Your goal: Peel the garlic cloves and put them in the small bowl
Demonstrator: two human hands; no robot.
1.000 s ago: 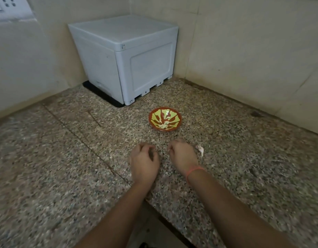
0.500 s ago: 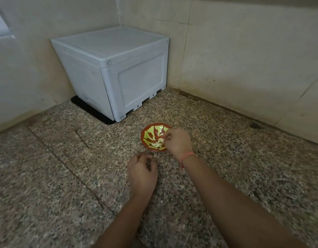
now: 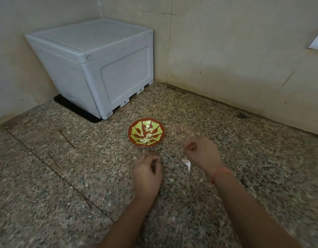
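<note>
The small red bowl [image 3: 130,134] with a yellow-green pattern stands on the speckled stone counter, and several peeled garlic cloves [image 3: 145,139] lie in its middle. My left hand [image 3: 147,171] rests on the counter just in front of the bowl with its fingers curled inward; whatever is inside them is hidden. My right hand [image 3: 202,152] hovers to the right of the bowl, fingers curled, with nothing showing in it. A white scrap of garlic, skin or clove [image 3: 186,162], lies on the counter beside my right wrist.
A pale grey plastic box [image 3: 101,68] on a black mat fills the back left corner against the tiled walls. A dark spot [image 3: 242,115] sits where the counter meets the right wall. Small flakes of skin dot the counter near my right forearm.
My right hand reached over the bowl half a second ago and has drawn back to the right of it. The left hand stayed in place. The camera view has shifted.
</note>
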